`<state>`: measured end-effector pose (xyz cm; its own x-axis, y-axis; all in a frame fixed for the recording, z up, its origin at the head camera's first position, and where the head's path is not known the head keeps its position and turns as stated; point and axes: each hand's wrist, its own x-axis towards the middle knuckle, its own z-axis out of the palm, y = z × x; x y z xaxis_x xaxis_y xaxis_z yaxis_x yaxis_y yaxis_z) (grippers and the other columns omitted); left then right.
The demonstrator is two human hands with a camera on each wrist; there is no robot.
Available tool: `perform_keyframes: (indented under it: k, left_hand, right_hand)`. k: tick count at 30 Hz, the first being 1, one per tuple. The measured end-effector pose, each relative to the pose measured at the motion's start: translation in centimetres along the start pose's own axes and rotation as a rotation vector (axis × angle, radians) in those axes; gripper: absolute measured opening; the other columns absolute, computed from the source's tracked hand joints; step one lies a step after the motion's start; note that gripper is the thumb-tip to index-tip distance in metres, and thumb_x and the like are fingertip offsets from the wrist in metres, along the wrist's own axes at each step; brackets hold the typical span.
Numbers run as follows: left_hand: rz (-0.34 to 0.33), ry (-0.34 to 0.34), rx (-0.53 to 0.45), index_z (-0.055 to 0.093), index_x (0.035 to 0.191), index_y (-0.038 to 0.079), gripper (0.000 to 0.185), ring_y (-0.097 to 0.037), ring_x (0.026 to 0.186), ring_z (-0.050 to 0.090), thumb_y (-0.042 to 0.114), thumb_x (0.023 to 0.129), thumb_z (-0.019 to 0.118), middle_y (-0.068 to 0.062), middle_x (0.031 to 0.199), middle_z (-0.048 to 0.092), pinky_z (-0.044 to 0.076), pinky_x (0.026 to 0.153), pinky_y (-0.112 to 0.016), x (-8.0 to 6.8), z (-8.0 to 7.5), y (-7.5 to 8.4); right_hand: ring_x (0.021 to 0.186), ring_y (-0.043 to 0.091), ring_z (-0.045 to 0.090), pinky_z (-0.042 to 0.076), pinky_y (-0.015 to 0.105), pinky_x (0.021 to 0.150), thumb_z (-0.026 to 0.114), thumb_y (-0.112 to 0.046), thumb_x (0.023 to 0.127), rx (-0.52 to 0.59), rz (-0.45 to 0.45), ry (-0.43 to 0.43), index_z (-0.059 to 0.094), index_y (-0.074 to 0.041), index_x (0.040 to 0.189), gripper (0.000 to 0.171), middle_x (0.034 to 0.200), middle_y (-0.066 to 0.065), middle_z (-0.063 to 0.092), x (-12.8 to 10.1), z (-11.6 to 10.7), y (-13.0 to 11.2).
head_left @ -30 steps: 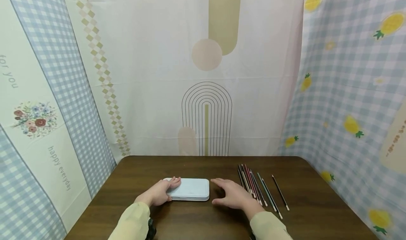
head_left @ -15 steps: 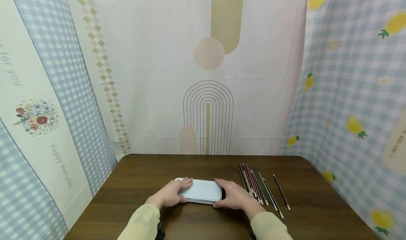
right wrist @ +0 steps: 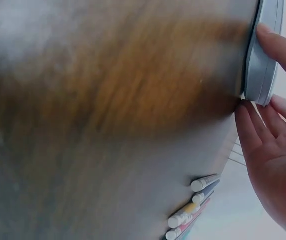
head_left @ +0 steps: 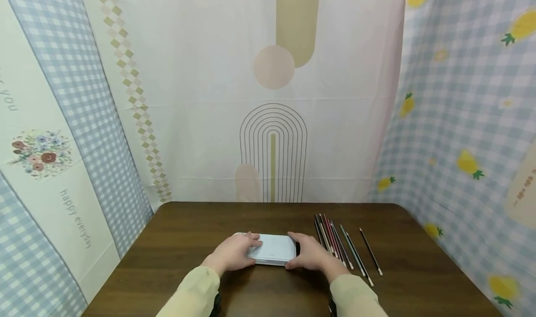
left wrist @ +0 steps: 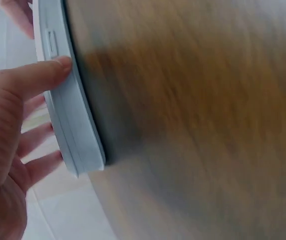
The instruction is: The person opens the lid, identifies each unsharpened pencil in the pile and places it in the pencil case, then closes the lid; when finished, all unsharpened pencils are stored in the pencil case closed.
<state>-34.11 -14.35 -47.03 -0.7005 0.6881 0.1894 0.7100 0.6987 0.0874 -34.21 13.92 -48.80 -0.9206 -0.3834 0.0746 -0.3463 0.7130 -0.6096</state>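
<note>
A flat pale blue pencil case (head_left: 274, 249) lies on the dark wooden table between both hands. My left hand (head_left: 234, 253) grips its left end; in the left wrist view the thumb (left wrist: 57, 72) presses the front side beside a small latch, with the fingers across the top. At the other end my right hand (head_left: 311, 254) holds the case by its corners, thumb at the front and fingers round the far side. The right wrist view shows that thumb (right wrist: 270, 42) on the case's side wall (right wrist: 260, 70).
Several coloured pencils (head_left: 335, 242) lie in a loose bunch right of the right hand, their white ends toward me. One dark pencil (head_left: 370, 252) lies apart, farther right. Patterned cloths (head_left: 201, 98) hang behind and beside the table (head_left: 146, 270).
The pencil case has slid to the right with my left hand on it. My right hand, apart from it a second ago, now holds its right end. The pencils have not moved.
</note>
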Motion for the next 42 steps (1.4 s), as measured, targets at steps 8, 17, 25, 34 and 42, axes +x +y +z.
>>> perform_keyframes:
  k: [8, 17, 25, 34, 42]
  left_hand:
    - [0.161, -0.034, 0.031, 0.083, 0.121, 0.020, 0.037, -0.010, 0.116, 0.072, 0.022, 0.085, 0.092, 0.007, 0.131, 0.075, 0.060, 0.095, -0.032, 0.9, -0.7, -0.6]
    - [0.194, -0.046, -0.009, 0.084, 0.117, 0.018, 0.034, -0.010, 0.114, 0.073, 0.024, 0.085, 0.092, 0.004, 0.129, 0.076, 0.060, 0.093, -0.031, 1.0, -0.6, -0.8]
    - [0.206, -0.022, -0.034, 0.084, 0.118, 0.016, 0.035, -0.010, 0.116, 0.072, 0.024, 0.085, 0.091, 0.003, 0.128, 0.076, 0.060, 0.093, -0.029, 1.0, -0.1, -1.1]
    - [0.213, -0.007, -0.032, 0.085, 0.117, 0.016, 0.035, -0.010, 0.113, 0.073, 0.025, 0.084, 0.091, 0.004, 0.125, 0.077, 0.061, 0.090, -0.028, 0.9, 0.2, -1.4]
    - [0.218, 0.004, 0.021, 0.085, 0.115, 0.019, 0.033, -0.008, 0.104, 0.075, 0.026, 0.083, 0.090, 0.005, 0.123, 0.077, 0.061, 0.083, -0.026, 1.1, 0.2, -1.2]
  right_hand:
    - [0.137, 0.038, 0.057, 0.046, 0.060, 0.113, 0.101, -0.024, 0.071, 0.005, 0.036, -0.011, 0.056, -0.003, 0.154, 0.096, 0.150, 0.020, 0.060, 0.1, 0.1, -0.1]
    - [0.132, 0.036, 0.059, 0.046, 0.061, 0.113, 0.102, -0.022, 0.071, 0.022, 0.065, -0.013, 0.059, -0.005, 0.151, 0.092, 0.146, 0.020, 0.062, -0.1, 0.1, -0.2]
    - [0.129, 0.034, 0.060, 0.046, 0.061, 0.113, 0.102, -0.023, 0.072, 0.027, 0.076, -0.018, 0.060, -0.007, 0.151, 0.091, 0.146, 0.019, 0.063, -0.2, 0.2, 0.0]
    - [0.128, 0.033, 0.059, 0.048, 0.060, 0.111, 0.102, -0.025, 0.071, 0.025, 0.082, -0.015, 0.060, -0.010, 0.151, 0.092, 0.145, 0.018, 0.063, -0.1, 0.4, 0.1]
    - [0.124, 0.030, 0.060, 0.049, 0.060, 0.110, 0.102, -0.028, 0.071, 0.025, 0.076, -0.020, 0.060, -0.011, 0.152, 0.092, 0.145, 0.016, 0.063, 0.1, 0.3, 0.8]
